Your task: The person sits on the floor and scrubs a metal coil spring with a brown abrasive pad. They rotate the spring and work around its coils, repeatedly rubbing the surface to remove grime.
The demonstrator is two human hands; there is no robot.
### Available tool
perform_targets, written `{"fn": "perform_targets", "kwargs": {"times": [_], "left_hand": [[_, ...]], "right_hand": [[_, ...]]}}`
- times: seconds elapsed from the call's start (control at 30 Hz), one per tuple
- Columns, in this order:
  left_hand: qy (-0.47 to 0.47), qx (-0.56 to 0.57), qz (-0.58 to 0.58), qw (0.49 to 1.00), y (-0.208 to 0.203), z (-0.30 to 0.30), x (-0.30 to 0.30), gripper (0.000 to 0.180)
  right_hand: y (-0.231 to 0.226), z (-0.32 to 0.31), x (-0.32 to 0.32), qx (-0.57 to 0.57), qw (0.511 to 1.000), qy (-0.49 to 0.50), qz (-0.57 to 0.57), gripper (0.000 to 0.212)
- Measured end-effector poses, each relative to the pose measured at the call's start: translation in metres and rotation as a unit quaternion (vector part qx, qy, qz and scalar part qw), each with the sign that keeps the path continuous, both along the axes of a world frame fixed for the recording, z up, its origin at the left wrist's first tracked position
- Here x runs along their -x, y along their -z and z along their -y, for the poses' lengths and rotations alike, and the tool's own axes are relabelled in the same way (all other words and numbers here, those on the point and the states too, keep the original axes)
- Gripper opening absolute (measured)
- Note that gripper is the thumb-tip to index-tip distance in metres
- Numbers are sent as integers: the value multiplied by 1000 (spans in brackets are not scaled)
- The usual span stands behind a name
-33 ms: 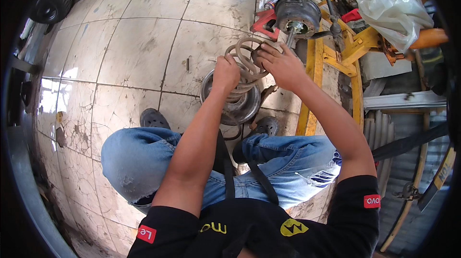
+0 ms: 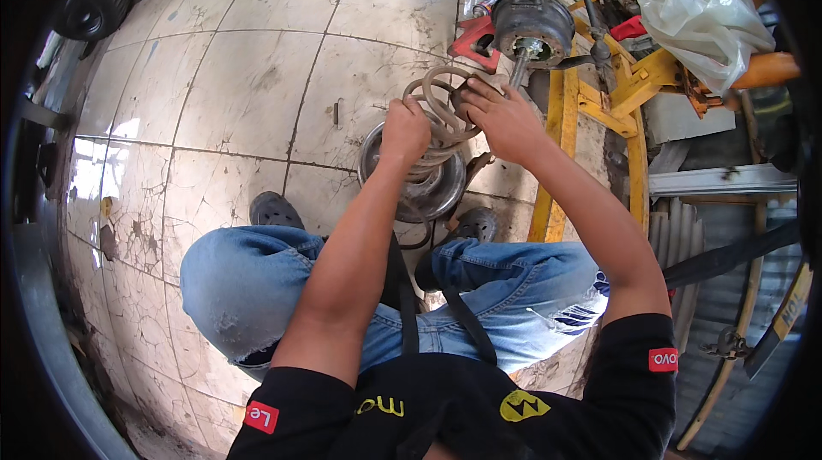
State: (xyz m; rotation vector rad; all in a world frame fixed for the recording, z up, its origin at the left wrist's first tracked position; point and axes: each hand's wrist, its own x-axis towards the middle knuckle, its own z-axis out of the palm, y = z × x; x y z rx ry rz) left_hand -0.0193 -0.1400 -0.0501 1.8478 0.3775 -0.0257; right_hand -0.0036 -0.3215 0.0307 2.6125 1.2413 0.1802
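Observation:
A tan coil spring (image 2: 442, 140) stands over a round metal basin (image 2: 458, 186) on the floor in front of me. My left hand (image 2: 404, 132) is closed around the spring's left side, near its upper coils. On the other side, my right hand (image 2: 503, 122) presses a dark pad (image 2: 463, 104) against an upper coil. The fingers hide most of that pad, so its exact kind cannot be made out. The spring's lower coils are partly behind my left hand and wrist.
A dark axle housing (image 2: 533, 25) with a shaft lies ahead on the right, next to a red stand (image 2: 473, 44). A yellow metal frame (image 2: 561, 130) rises close to my right arm. Clear plastic sheeting (image 2: 698, 10) hangs over it. A small metal piece (image 2: 336, 113) lies on the tiles.

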Motion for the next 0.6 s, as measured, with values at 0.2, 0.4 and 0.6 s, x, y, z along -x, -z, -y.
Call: {"fn": "perform_targets", "kwargs": {"times": [0.2,0.4,0.6], "left_hand": [[-13,4,-19,1000,-1,-3,3,51],[12,-2,-29,1000,-6,-2,3,50],[-4,1,-32,999,3,-2,0,51]], "right_hand": [[-5,-33,17,-42,957,152,-245,17],[-10,2,-15,70,996,-58,-23,19],[-6,-28,18,-2,971,133,-199,31]]}}
